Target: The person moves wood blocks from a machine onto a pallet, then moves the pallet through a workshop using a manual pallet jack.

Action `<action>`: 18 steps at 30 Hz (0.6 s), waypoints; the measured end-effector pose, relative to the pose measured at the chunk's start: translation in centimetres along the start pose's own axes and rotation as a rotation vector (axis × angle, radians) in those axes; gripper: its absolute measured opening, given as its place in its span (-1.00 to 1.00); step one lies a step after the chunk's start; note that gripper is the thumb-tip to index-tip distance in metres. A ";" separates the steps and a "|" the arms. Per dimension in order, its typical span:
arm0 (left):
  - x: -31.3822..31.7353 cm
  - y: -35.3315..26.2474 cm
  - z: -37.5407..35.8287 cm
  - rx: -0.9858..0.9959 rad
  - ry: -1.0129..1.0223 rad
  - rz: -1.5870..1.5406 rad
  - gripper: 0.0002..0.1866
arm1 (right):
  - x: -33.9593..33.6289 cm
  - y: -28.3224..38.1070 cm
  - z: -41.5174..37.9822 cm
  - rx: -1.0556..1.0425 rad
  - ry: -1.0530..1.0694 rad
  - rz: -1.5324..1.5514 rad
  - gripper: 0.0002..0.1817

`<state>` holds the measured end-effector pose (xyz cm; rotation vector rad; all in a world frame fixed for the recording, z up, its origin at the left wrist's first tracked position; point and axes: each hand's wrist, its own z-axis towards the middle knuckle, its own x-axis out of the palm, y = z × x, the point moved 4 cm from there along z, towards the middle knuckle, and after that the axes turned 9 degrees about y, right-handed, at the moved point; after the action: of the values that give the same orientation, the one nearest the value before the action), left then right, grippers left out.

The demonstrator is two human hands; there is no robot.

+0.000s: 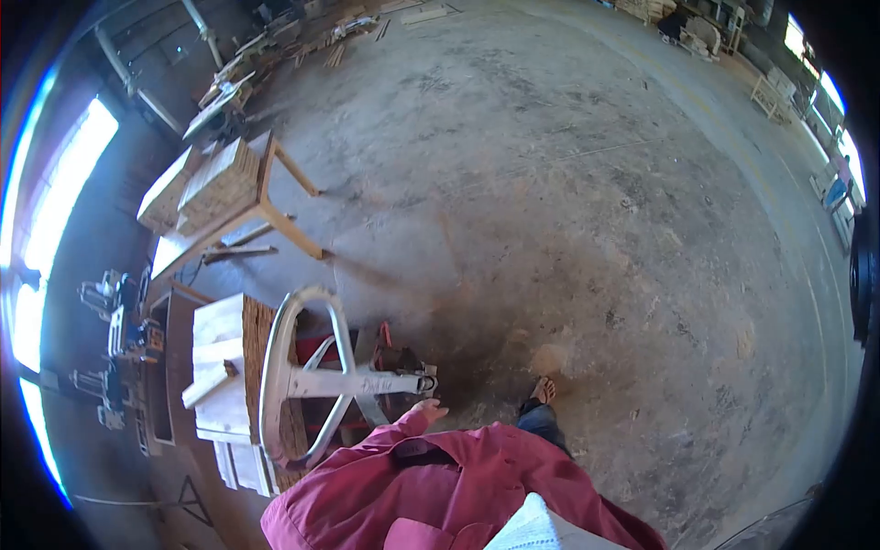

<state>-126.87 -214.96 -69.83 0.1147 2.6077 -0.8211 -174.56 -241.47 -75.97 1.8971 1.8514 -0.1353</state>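
My left hand (429, 410) comes out of a maroon sleeve at the lower middle, its fingers partly stretched out and apart. Right beside it is the hub end of a pale pallet jack handle (316, 382), a large loop with a straight shaft and handwriting on it. Red parts of the jack (385, 335) show beneath the handle. Left of the loop is a stack of wooden boards (218, 344) with a small wood block (211, 383) on top. My right hand is out of view.
A wooden table (266, 197) bearing stacked boards (220, 183) stands ahead on the left, its legs reaching over the concrete floor (550, 183). Machines (119, 339) line the left wall. Timber pieces (339, 46) lie farther back. A person (836, 191) is at the far right.
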 end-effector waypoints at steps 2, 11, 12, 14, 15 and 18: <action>-1.1 -1.5 1.0 -0.041 0.029 0.271 -0.21 | -8.5 2.2 3.5 -0.052 -0.082 -0.121 -0.58; -9.1 -7.5 6.5 0.264 -0.325 0.481 -0.47 | -52.0 27.8 16.9 -0.506 -0.519 0.080 -0.53; -9.8 -8.1 5.9 0.171 -0.335 0.327 -0.43 | -54.1 30.1 18.8 -0.536 -0.470 0.011 -0.53; -11.5 -11.4 3.4 -0.003 -0.395 0.005 -0.35 | -55.9 35.2 22.2 -0.616 -0.489 0.083 -0.54; -10.7 -8.1 6.0 -0.111 -0.322 0.036 -0.33 | -53.9 37.9 23.0 -0.638 -0.425 0.008 -0.54; -11.9 -9.6 5.1 -0.296 -0.371 -0.159 -0.41 | -51.5 40.5 25.7 -0.703 -0.411 -0.211 -0.54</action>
<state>-116.01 -225.22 -63.78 -0.3030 2.3681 -0.4443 -132.94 -297.58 -67.32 1.0990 1.5333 0.0528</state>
